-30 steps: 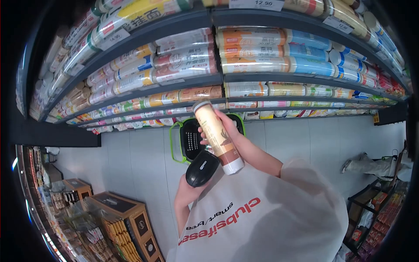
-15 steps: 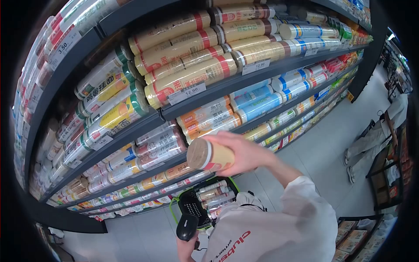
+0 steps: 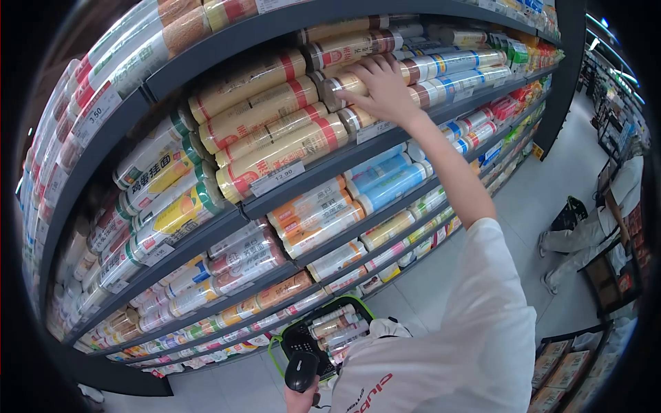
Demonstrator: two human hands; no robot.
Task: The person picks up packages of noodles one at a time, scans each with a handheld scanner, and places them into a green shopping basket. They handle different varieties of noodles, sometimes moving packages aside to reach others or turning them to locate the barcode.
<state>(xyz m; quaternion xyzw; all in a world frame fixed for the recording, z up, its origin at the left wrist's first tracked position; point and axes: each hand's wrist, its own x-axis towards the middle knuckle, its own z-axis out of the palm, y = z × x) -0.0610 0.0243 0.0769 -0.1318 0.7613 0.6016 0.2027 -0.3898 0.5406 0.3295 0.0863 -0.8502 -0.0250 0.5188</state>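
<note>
My right hand [image 3: 380, 87] reaches up to the shelf and is wrapped round a cylindrical pack of dried noodles [image 3: 336, 93] with a brown end. The thumb lies along its near side and the fingers go over the top. Similar beige and red noodle packs [image 3: 286, 153] lie beside it, and others are stacked behind. Low down, my left hand [image 3: 300, 399] is closed round a black handheld barcode scanner [image 3: 301, 372]. Just beyond the scanner is a black shopping basket with a green rim [image 3: 359, 304], holding several noodle packs [image 3: 339, 325].
Dark shelf edges [image 3: 310, 182] with price tags [image 3: 277, 177] run across the view. Blue noodle packs [image 3: 394, 186] fill the level below. To the right, a person's legs [image 3: 575, 251] stand in the aisle near a display rack [image 3: 609, 275].
My right hand has moved up and away from above the basket to the shelf, carrying the noodle pack among the others there. The left hand still holds the scanner low down.
</note>
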